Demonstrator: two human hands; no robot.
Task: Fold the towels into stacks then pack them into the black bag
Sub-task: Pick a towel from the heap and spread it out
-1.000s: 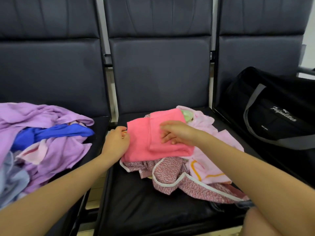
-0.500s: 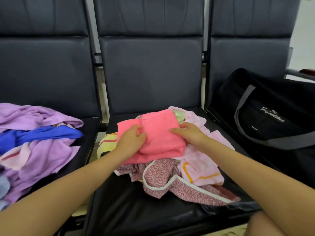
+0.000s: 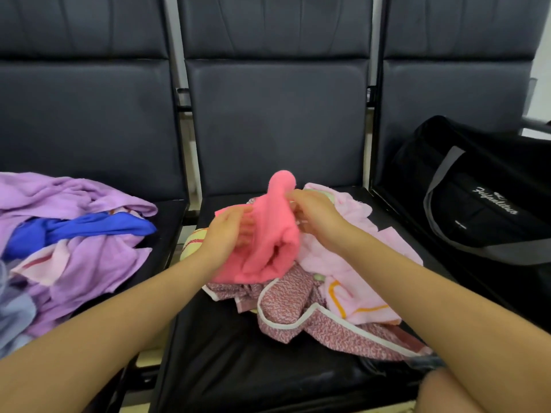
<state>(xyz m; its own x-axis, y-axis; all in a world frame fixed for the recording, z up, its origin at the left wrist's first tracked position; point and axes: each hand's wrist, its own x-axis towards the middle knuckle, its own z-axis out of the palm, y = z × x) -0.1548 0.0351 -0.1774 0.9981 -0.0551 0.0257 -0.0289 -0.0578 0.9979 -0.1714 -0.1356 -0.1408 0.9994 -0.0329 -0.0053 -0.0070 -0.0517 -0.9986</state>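
Observation:
A bright pink towel (image 3: 275, 234) is bunched and lifted above the pile on the middle seat. My left hand (image 3: 226, 234) grips its left side, fingers partly blurred. My right hand (image 3: 316, 214) pinches its right edge near the raised top fold. Under it lie a pale pink towel with an orange line (image 3: 357, 281), a red patterned towel with white trim (image 3: 301, 314) and a yellow-green towel (image 3: 193, 242). The black bag (image 3: 483, 204) with grey straps sits on the right seat.
On the left seat lies a loose heap of purple towels (image 3: 74, 234) with a blue one (image 3: 83, 229) across it and a grey-blue one at the far left. Dark padded seat backs (image 3: 277, 120) stand behind. My knee (image 3: 465, 394) shows at the bottom right.
The pink towel lay folded flat on the pile; both hands have now closed on it and raised it, so its fold stands upright. The view has shifted slightly.

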